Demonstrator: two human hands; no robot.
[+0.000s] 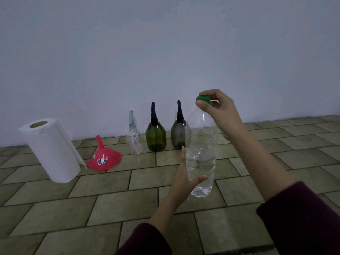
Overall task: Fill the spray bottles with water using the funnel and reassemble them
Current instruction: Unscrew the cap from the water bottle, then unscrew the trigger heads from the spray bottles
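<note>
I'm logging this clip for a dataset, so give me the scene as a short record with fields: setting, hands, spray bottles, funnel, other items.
setting: tiled floor by a plain wall
left hand: grips the water bottle's lower body
right hand: pinches the green cap on the water bottle
water bottle: clear, partly filled, held upright
spray bottles: clear, green, grey, upright in a row near the wall, spray heads on
funnel: red, mouth down, spout up
other items: paper towel roll, standing, far left
</note>
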